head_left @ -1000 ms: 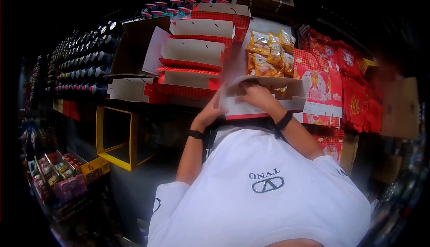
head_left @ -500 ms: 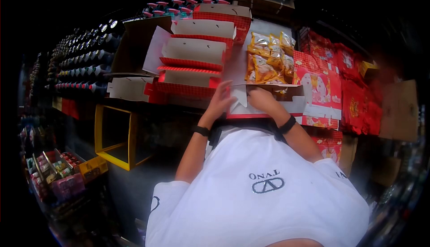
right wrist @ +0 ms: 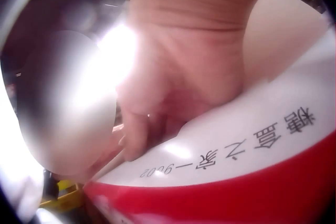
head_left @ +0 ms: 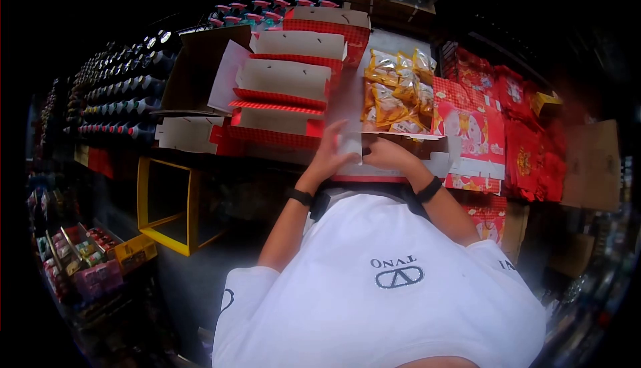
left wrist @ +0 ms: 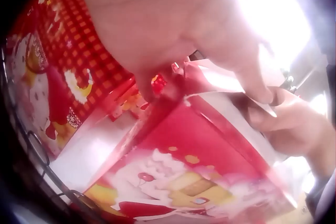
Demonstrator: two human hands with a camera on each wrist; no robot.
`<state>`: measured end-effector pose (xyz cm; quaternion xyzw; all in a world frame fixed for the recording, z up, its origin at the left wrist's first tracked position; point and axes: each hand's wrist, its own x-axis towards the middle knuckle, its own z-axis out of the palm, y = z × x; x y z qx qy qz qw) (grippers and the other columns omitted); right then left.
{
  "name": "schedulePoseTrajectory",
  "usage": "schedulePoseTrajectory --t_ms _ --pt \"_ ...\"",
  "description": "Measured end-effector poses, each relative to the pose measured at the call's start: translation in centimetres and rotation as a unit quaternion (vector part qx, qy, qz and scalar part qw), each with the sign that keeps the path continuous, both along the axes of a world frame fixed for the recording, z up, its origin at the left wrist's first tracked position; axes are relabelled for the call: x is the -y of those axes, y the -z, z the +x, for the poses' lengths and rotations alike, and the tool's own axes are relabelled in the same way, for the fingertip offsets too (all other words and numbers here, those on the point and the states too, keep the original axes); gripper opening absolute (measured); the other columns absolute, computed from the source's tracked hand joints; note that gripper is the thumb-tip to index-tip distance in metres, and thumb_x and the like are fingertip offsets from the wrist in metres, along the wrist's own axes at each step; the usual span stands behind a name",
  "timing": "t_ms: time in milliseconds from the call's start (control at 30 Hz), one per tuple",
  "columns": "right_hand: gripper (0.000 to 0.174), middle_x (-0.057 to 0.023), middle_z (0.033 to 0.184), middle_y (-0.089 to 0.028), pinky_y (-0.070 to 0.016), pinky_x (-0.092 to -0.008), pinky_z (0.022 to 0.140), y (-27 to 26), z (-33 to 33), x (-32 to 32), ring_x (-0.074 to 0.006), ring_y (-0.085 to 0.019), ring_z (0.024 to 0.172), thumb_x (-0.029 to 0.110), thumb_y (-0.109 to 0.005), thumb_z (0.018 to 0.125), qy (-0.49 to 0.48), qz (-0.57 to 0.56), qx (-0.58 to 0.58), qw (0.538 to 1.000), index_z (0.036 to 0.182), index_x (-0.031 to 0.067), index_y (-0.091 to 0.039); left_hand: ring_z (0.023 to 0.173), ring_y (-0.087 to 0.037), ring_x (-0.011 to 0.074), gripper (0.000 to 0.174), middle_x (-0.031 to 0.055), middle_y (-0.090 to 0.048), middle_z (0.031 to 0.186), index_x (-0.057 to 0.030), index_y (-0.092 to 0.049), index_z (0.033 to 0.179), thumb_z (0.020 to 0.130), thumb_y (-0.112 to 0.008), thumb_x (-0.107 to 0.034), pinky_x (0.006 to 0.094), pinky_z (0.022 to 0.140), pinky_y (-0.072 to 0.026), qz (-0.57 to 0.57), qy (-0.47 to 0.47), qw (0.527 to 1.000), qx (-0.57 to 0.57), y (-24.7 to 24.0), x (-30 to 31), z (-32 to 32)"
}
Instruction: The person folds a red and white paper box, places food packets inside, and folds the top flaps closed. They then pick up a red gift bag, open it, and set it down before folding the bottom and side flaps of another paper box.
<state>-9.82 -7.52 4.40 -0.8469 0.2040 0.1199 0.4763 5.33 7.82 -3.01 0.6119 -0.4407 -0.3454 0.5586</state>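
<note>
A red-and-white paper gift box (head_left: 437,165) stands open-topped against the edge of the counter, its printed side (left wrist: 194,176) showing a cartoon figure. My left hand (head_left: 327,159) grips the box's left end, with a white end flap (head_left: 349,144) between thumb and fingers. From the right, my right hand (head_left: 392,155) reaches over the near wall. Its thumb and fingers hold the wall near that same end, and part of the fingers is hidden inside. The thumbs come close together in the left wrist view.
Several open red-checked boxes (head_left: 284,77) stand in a row at the left. Yellow snack packets (head_left: 394,94) are piled behind the box. Printed flat cartons (head_left: 467,124) and red bags (head_left: 524,154) lie to the right. A yellow frame (head_left: 188,208) stands below left.
My left hand has come in from beside the box's left end onto the flap. My right hand has drawn back from deeper inside toward the near wall.
</note>
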Motion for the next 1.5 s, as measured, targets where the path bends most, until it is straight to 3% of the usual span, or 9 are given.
schedulePoseTrajectory --t_ms 167,267,367,567,667,767,1100,1300,1500 --pt "0.040 -0.0251 0.111 -0.074 -0.0553 -0.0461 0.094 1.6 -0.9 -0.2 -0.0414 -0.071 0.104 0.025 -0.072 0.086 -0.028 -0.045 -0.036 0.998 0.119 0.0036 -0.072 0.142 -0.049 0.0257 0.087 0.0127 -0.053 0.148 -0.0071 -0.044 0.149 0.076 -0.090 -0.006 0.0397 0.122 -0.0378 0.013 0.023 0.996 -0.085 1.6 0.7 0.6" --pt "0.036 -0.0255 0.114 -0.073 -0.0544 -0.0469 0.097 0.8 -1.8 -0.5 -0.0418 -0.069 0.109 0.020 -0.069 0.086 -0.018 -0.062 -0.058 0.996 0.117 0.0021 -0.072 0.139 -0.052 0.0257 0.074 0.0103 -0.053 0.146 -0.0055 -0.050 0.139 0.077 -0.089 -0.003 0.0375 0.119 -0.0409 -0.015 -0.080 0.993 -0.090 1.5 0.5 0.1" --pt "0.038 -0.0263 0.120 -0.071 -0.0535 -0.0472 0.099 0.4 -2.2 -0.8 -0.0420 -0.067 0.113 0.017 -0.067 0.086 0.005 -0.036 -0.044 0.998 0.120 -0.0002 -0.070 0.141 -0.049 0.0337 0.071 0.0157 -0.050 0.148 -0.0062 -0.053 0.129 0.071 -0.093 -0.013 0.0439 0.118 -0.0416 -0.058 -0.091 0.990 -0.093 3.7 -0.5 0.8" --pt "0.042 -0.0266 0.124 -0.070 -0.0531 -0.0475 0.100 -0.1 -1.5 -1.0 -0.0423 -0.067 0.116 0.017 -0.070 0.088 -0.024 -0.076 -0.075 0.994 0.125 -0.0017 -0.066 0.148 -0.042 0.0327 0.076 0.0147 -0.037 0.161 -0.0137 -0.057 0.134 0.070 -0.098 -0.021 0.0465 0.123 -0.0364 0.026 0.062 0.982 0.176 -2.9 -2.8 1.0" --pt "0.040 -0.0245 0.121 -0.071 -0.0537 -0.0472 0.099 -0.3 -1.1 -0.8 -0.0414 -0.067 0.115 0.014 -0.073 0.088 -0.047 -0.038 -0.014 0.998 0.125 0.0010 -0.065 0.148 -0.043 0.0322 0.082 0.0134 -0.037 0.163 -0.0141 -0.054 0.139 0.071 -0.098 -0.024 0.0485 0.122 -0.0369 0.043 0.071 0.983 0.166 -1.8 -2.1 1.9" --pt "0.034 -0.0227 0.114 -0.074 -0.0559 -0.0434 0.093 -1.6 -1.1 -1.5 -0.0382 -0.071 0.108 0.006 -0.070 0.090 -0.017 -0.002 0.035 0.999 0.123 0.0029 -0.065 0.146 -0.044 0.0300 0.085 0.0124 -0.040 0.162 -0.0155 -0.052 0.139 0.069 -0.098 -0.024 0.0490 0.121 -0.0384 0.073 0.077 0.988 -0.112 -1.7 -1.4 2.7" --pt "0.022 -0.0148 0.105 -0.076 -0.0547 -0.0478 0.088 -5.3 -3.4 -4.0 -0.0373 -0.071 0.101 0.010 -0.068 0.092 -0.009 -0.143 0.078 0.987 0.114 0.0092 -0.069 0.145 -0.044 0.0292 0.111 0.0106 -0.048 0.153 -0.0123 -0.044 0.152 0.059 -0.102 -0.030 0.0441 0.121 -0.0378 0.103 0.236 0.939 -0.228 -1.6 -1.4 5.7" --pt "0.021 -0.0153 0.106 -0.076 -0.0551 -0.0477 0.088 -5.3 -3.9 -3.9 -0.0375 -0.072 0.100 0.009 -0.066 0.093 0.003 -0.142 0.100 0.985 0.113 0.0086 -0.070 0.155 -0.033 0.0261 0.121 0.0087 -0.034 0.169 -0.0122 -0.043 0.155 0.053 -0.107 -0.027 0.0435 0.127 -0.0287 0.096 0.258 0.899 -0.339 -1.5 -1.4 6.4" --pt "0.023 -0.0144 0.106 -0.074 -0.0544 -0.0464 0.089 -5.7 -4.5 -4.0 -0.0370 -0.070 0.102 0.003 -0.067 0.090 -0.033 -0.078 0.115 0.990 0.112 0.0072 -0.071 0.156 -0.034 0.0279 0.072 0.0093 -0.033 0.171 -0.0181 -0.060 0.142 0.078 -0.093 -0.025 0.0438 0.125 -0.0335 0.153 0.257 0.925 -0.235 0.2 -0.4 7.6"
